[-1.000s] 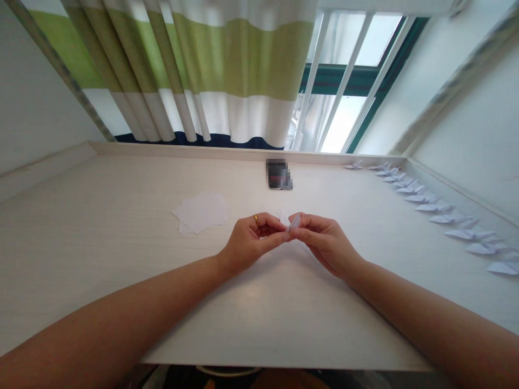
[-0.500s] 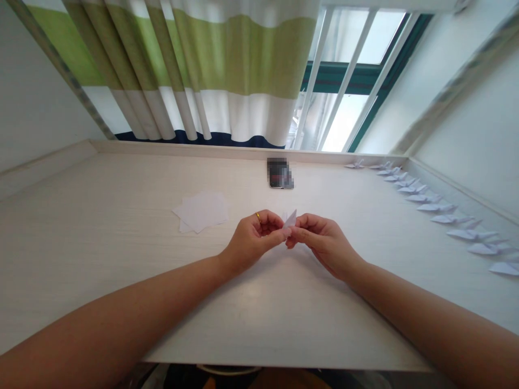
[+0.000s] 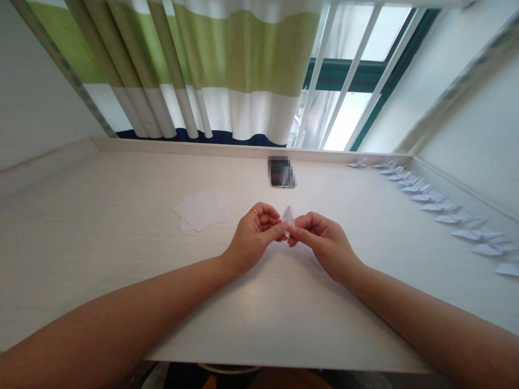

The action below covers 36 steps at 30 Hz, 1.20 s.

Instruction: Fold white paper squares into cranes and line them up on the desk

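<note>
A small folded white paper (image 3: pixel 287 215) is pinched between both hands above the middle of the desk, its pointed tip upward. My left hand (image 3: pixel 259 229), with a gold ring on one finger, grips its lower left side between thumb and fingers. On the other side, my right hand (image 3: pixel 322 237) holds the lower right edge, thumb tip close to the left thumb. The fingers hide the lower part of the paper. To the left of my hands, loose white paper sheets (image 3: pixel 203 210) lie overlapping on the desk.
A dark, pixelated phone-like object (image 3: pixel 281 172) lies beyond my hands. Several folded white paper birds (image 3: pixel 440 207) form a row along the right side of the white desk (image 3: pixel 251 324). A raised rim (image 3: pixel 182 147) runs along the back, below a curtain and barred window.
The folded paper has turned, so its tip points more straight up and a broader face shows. My left fingers have shifted slightly. The camera view has moved a little.
</note>
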### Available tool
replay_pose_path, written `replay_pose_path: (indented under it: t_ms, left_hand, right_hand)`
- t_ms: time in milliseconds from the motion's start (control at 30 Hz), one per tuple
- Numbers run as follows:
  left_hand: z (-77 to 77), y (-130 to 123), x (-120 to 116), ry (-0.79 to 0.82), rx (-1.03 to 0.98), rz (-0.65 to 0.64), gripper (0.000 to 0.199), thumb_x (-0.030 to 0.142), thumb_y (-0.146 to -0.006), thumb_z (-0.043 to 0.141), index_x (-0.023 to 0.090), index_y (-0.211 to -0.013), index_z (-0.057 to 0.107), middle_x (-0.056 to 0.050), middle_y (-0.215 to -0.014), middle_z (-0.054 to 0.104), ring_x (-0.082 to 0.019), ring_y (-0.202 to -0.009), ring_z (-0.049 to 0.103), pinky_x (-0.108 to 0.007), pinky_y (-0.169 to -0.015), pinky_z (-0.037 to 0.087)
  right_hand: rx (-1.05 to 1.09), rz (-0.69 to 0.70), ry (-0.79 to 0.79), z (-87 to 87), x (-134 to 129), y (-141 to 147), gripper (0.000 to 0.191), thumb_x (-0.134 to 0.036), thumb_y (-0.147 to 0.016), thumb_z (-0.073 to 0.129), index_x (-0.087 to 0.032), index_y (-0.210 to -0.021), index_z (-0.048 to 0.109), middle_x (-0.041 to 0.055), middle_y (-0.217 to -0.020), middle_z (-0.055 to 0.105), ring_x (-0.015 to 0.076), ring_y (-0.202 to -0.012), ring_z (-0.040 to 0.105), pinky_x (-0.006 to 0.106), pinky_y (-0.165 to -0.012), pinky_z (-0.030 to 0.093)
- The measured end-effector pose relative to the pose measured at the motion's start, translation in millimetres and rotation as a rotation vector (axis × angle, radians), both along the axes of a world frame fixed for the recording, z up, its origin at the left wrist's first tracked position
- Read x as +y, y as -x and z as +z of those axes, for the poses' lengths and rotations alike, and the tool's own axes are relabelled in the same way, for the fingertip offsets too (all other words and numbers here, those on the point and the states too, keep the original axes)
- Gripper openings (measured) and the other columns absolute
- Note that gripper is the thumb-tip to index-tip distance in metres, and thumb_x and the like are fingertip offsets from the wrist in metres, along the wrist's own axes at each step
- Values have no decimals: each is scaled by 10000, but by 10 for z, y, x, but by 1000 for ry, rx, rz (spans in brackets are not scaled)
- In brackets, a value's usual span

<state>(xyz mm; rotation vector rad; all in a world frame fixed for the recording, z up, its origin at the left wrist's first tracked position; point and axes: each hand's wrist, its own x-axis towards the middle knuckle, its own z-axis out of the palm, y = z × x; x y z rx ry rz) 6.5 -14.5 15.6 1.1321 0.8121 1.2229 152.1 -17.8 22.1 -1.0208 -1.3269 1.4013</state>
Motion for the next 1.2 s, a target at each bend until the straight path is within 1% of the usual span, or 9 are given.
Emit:
replay_pose_path:
  t_ms: [167, 300, 467, 600, 667, 767, 867, 1000, 1200]
  left_hand:
    - [5, -10, -5, 8, -15, -3, 220, 184, -643, 635, 169, -756, 448, 52, -573, 565, -76, -529, 551, -213, -556, 440]
    - [-3, -17, 2, 5, -3, 23, 228, 185, -634, 639, 174, -754, 446, 56, -547, 570, -78, -512, 542, -211, -549, 429]
    - [-21, -21, 7, -40, 22, 42, 220, 187, -656, 623, 180, -760, 429, 67, -555, 543, -75, -541, 540, -217, -592, 439]
    - [-36, -21, -7, -99, 101, 83, 278, 234, -663, 633, 187, -838, 423, 56, -589, 564, -97, -589, 562, -239, -622, 439]
    - [-36, -19, -12, -101, 119, 89, 328, 254, -653, 647, 190, -885, 423, 44, -613, 591, -116, -626, 581, -256, -646, 440]
    - [-32, -12, -4, -64, 81, 50, 339, 242, -654, 648, 178, -922, 451, 26, -650, 621, -128, -667, 601, -269, -673, 446]
    - [-37, -10, 14, -24, 30, 22, 296, 199, -638, 656, 160, -894, 511, 22, -651, 630, -120, -656, 610, -260, -670, 453]
    - [-54, -19, 30, 42, -29, 6, 293, 169, -589, 686, 146, -855, 565, 22, -639, 641, -124, -631, 619, -265, -651, 465]
    - [-58, -18, 43, 63, -18, -31, 288, 186, -575, 695, 132, -849, 626, 26, -615, 616, -102, -578, 581, -277, -649, 470]
  right_hand:
    - [14, -25, 10, 1, -10, 33, 227, -284, -630, 686, -154, -650, 501, -18, -552, 603, 111, -553, 570, 280, -596, 450]
    - [53, -44, 38, -7, -1, 52, 233, -267, -617, 690, -160, -732, 517, -21, -594, 611, 113, -550, 581, 278, -579, 463]
    - [-130, -44, 14, 18, -8, 64, 161, -299, -672, 630, -142, -696, 605, -1, -587, 620, 108, -560, 571, 272, -615, 469]
    - [-281, -95, -50, 22, -13, 47, 137, -291, -687, 608, -161, -677, 650, -9, -557, 611, 116, -555, 572, 262, -601, 473]
    - [-307, -132, -82, 14, -8, 29, 126, -286, -688, 606, -172, -686, 659, -9, -559, 616, 128, -565, 584, 268, -600, 478]
    - [-307, -175, -120, 0, 2, 6, 115, -275, -690, 604, -182, -711, 668, -5, -584, 633, 138, -568, 597, 278, -598, 486]
    - [-314, -194, -183, -17, 3, -12, 118, -268, -697, 602, -185, -741, 673, 2, -628, 647, 138, -578, 603, 277, -600, 493]
    - [-358, -194, -330, -52, 10, -33, 127, -252, -723, 579, -181, -767, 674, 17, -706, 647, 134, -603, 603, 267, -593, 495]
    - [-449, -187, -487, -31, 15, -45, 107, -199, -742, 556, -180, -737, 661, 18, -715, 614, 109, -578, 578, 235, -553, 471]
